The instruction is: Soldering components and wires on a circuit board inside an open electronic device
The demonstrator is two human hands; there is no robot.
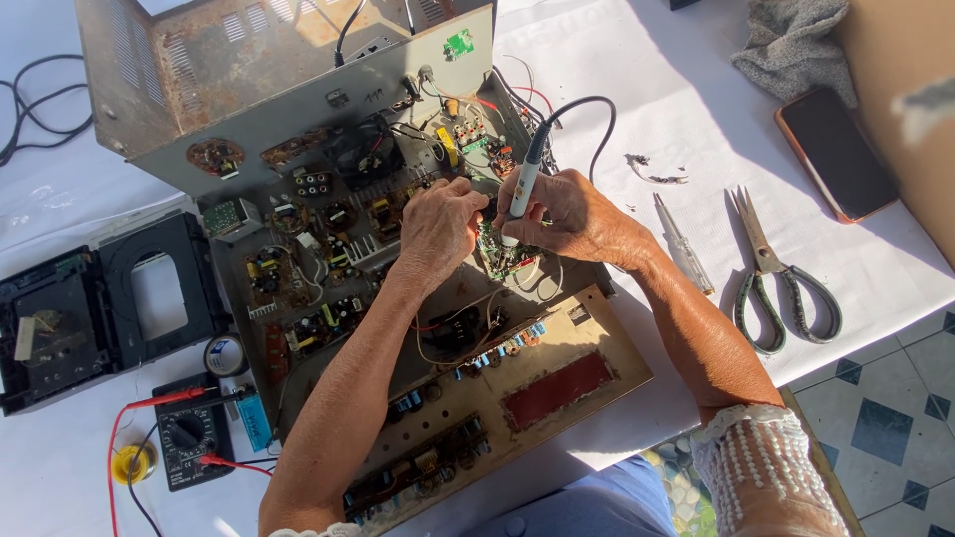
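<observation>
An opened electronic chassis [587, 343] full of circuit boards and wires lies on a white table. My right hand [567, 214] grips a white soldering iron [524, 179] like a pen, tip down on a small green circuit board [502, 257] in the chassis middle. My left hand [438, 224] is curled beside it, its fingertips pinching something at the board's left edge; what it pinches is too small to make out. The iron's black cord [587, 104] loops up and away behind the chassis.
Scissors [776, 273] and a screwdriver [684, 244] lie right of the chassis, with a phone [836, 149] and grey cloth [796, 45] further back. A black multimeter [189, 433] with red leads, a solder roll [132, 462], a tape roll [226, 355] and a black disc-drive unit [99, 308] sit at the left.
</observation>
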